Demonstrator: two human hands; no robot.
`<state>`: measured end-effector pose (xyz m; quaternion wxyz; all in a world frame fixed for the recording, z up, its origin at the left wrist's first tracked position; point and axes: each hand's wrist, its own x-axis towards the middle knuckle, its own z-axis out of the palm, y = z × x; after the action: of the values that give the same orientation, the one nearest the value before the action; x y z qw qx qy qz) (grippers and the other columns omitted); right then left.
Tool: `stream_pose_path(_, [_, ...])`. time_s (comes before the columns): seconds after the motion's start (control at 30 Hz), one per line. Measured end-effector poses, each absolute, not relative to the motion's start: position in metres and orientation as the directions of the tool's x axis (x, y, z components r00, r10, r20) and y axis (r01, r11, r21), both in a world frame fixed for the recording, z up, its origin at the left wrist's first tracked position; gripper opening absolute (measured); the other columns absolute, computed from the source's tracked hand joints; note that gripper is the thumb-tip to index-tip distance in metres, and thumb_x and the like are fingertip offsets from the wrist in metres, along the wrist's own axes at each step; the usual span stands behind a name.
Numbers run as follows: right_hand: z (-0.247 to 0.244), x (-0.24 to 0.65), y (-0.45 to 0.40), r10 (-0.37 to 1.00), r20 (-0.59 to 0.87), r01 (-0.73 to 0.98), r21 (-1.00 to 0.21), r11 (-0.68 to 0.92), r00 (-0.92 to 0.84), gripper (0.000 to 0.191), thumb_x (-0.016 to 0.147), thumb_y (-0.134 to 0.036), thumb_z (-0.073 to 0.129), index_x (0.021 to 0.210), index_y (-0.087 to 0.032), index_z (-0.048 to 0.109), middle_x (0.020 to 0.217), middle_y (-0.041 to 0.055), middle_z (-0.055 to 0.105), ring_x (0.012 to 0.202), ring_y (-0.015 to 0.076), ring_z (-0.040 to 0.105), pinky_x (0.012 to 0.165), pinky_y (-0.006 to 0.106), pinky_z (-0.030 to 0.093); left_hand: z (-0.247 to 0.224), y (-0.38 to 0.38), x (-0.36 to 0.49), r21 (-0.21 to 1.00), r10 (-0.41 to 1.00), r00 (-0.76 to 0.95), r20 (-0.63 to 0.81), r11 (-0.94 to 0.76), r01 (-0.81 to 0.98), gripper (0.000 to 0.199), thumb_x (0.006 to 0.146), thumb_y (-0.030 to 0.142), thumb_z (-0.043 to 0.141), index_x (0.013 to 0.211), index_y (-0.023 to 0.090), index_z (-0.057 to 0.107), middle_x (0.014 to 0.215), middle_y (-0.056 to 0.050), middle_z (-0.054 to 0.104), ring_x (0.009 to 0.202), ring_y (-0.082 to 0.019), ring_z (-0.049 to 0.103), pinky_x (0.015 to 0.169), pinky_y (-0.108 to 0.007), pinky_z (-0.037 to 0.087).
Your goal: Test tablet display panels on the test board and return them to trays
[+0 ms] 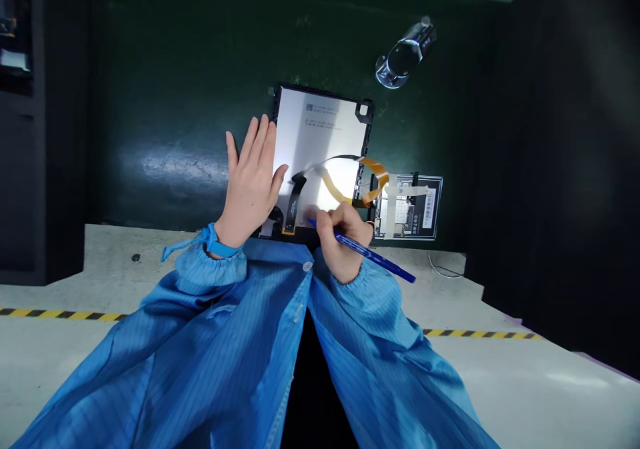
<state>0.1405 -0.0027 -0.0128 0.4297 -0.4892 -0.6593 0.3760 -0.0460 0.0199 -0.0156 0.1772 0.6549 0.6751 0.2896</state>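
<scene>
A display panel (320, 119) with a silvery back and dark frame lies on the dark green bench. My left hand (253, 179) is spread flat over the panel's left edge, fingers pointing away from me. In my right hand (345, 239) is a blue pen (375, 256), gripped near its tip, which points at the panel's lower part; whether it touches cannot be made out. An orange flex cable (376, 169) loops from the panel toward a circuit board (400, 206) held with pale tape strips at the right. A black ribbon cable (294, 206) lies along the panel's lower left.
A clear glass-like object (406, 54) stands or lies on the bench (175, 102) at the upper right. Dark upright panels (57, 136) flank both sides. Below the bench edge, the pale floor (65, 362) carries yellow-black striped tape (65, 314).
</scene>
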Motion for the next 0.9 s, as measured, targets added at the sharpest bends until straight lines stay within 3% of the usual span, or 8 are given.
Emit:
stream_pose_path(0.13, [-0.009,0.151,-0.005,0.87,0.316,0.229,-0.879,0.419,-0.378,0.006,0.098,-0.027,0.062,0.1,-0.023,0.067,0.088,-0.0003,0.074,0.076,0.0136,0.07,0.071,0.025,0.058,-0.016,0.02,-0.046,0.673,0.983,-0.107,0.146,-0.019,0.739,0.065,0.1,0.057,0.035,0.151,0.018,0.044,0.163,-0.015,0.038,0.155,-0.032,0.024,0.126,-0.056,-0.001])
stream_pose_path(0.17, [-0.009,0.151,-0.005,0.799,0.347,0.259,-0.817,0.515,-0.491,0.016,0.1,-0.026,0.058,0.113,-0.024,0.067,0.103,0.0024,0.077,0.091,0.0154,0.073,0.083,0.027,0.06,-0.016,0.02,-0.047,0.701,0.981,-0.126,0.147,-0.013,0.713,0.066,0.1,0.059,0.034,0.151,0.019,0.044,0.163,-0.014,0.038,0.155,-0.031,0.024,0.126,-0.055,-0.001])
stream_pose_path(0.3, [-0.018,0.143,-0.011,0.566,0.292,0.402,-0.466,0.788,-0.771,0.043,0.103,-0.021,0.052,0.145,-0.018,0.052,0.15,0.0112,0.055,0.141,0.0233,0.051,0.124,0.049,0.036,-0.015,0.017,-0.054,0.825,0.955,-0.24,0.175,-0.009,0.564,0.063,0.098,0.063,0.04,0.147,0.024,0.049,0.161,-0.01,0.042,0.153,-0.029,0.029,0.128,-0.047,0.008])
stream_pose_path(0.37, [-0.025,0.144,-0.018,0.558,0.313,0.447,-0.361,0.818,-0.769,0.044,0.102,-0.011,0.048,0.146,-0.016,0.051,0.15,0.0117,0.054,0.143,0.022,0.048,0.127,0.05,0.031,-0.016,0.014,-0.063,0.862,0.938,-0.284,0.198,-0.029,0.506,0.059,0.098,0.061,0.045,0.144,0.025,0.052,0.157,-0.009,0.047,0.149,-0.028,0.036,0.127,-0.043,0.018])
stream_pose_path(0.53, [-0.018,0.167,-0.029,0.443,0.542,0.384,-0.226,0.895,-0.714,0.032,0.099,-0.006,0.052,0.128,-0.012,0.065,0.131,0.015,0.069,0.13,0.0219,0.061,0.113,0.035,0.051,-0.019,0.002,-0.072,0.939,0.907,-0.374,0.195,-0.062,0.338,0.045,0.096,0.04,0.058,0.139,0.025,0.057,0.151,-0.007,0.054,0.144,-0.023,0.045,0.123,-0.039,0.03])
stream_pose_path(0.6, [-0.001,0.173,-0.027,0.49,0.644,0.399,-0.296,0.868,-0.588,0.032,0.1,-0.011,0.053,0.129,-0.018,0.065,0.129,0.0109,0.071,0.128,0.0219,0.063,0.111,0.037,0.053,-0.016,0.001,-0.058,0.978,0.874,-0.462,0.15,-0.063,0.198,0.045,0.092,0.034,0.063,0.136,0.03,0.058,0.153,-0.003,0.052,0.146,-0.02,0.043,0.124,-0.037,0.029])
stream_pose_path(0.7, [0.023,0.165,-0.022,0.762,0.623,0.417,-0.655,0.63,-0.174,0.042,0.102,-0.014,0.049,0.14,-0.031,0.054,0.132,0.0038,0.069,0.124,0.0244,0.066,0.109,0.047,0.056,-0.007,0.004,-0.021,0.99,0.857,-0.516,-0.017,-0.059,-0.131,0.043,0.087,0.037,0.067,0.129,0.031,0.061,0.149,-0.003,0.056,0.145,-0.022,0.045,0.122,-0.039,0.031])
stream_pose_path(0.9, [0.023,0.143,-0.021,0.908,0.38,0.276,-0.905,0.324,0.179,0.04,0.104,-0.026,0.043,0.142,-0.017,0.054,0.111,0.0115,0.075,0.095,0.029,0.077,0.081,0.043,0.068,0.018,0.006,-0.004,0.882,0.806,-0.532,-0.26,-0.026,-0.471,0.011,0.082,0.035,0.071,0.084,0.027,0.064,0.087,0.007,0.074,0.104,-0.012,0.069,0.096,-0.023,0.052])
